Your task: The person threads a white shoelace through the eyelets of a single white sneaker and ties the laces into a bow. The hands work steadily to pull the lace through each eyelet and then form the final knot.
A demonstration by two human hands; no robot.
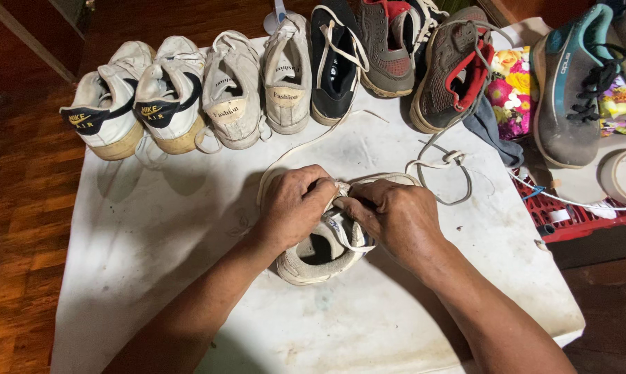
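A worn white sneaker (pixel 320 256) lies in the middle of the white board (pixel 154 235), heel toward me. My left hand (pixel 296 204) grips its left side near the tongue. My right hand (pixel 396 215) pinches the lace and upper on the right side. Both hands cover the front of the shoe. A loose white lace (pixel 441 166) trails from the shoe toward the far right, with a knot in it.
Several shoes stand in a row along the far edge: two white low sneakers with dark marks (pixel 140 97), two cream ones (pixel 257 83), a black one (pixel 334 62), grey and red trainers (pixel 451 69), a teal-grey trainer (pixel 569 90). A red crate (pixel 569 218) and tape roll (pixel 624 176) sit right. Wooden floor lies left.
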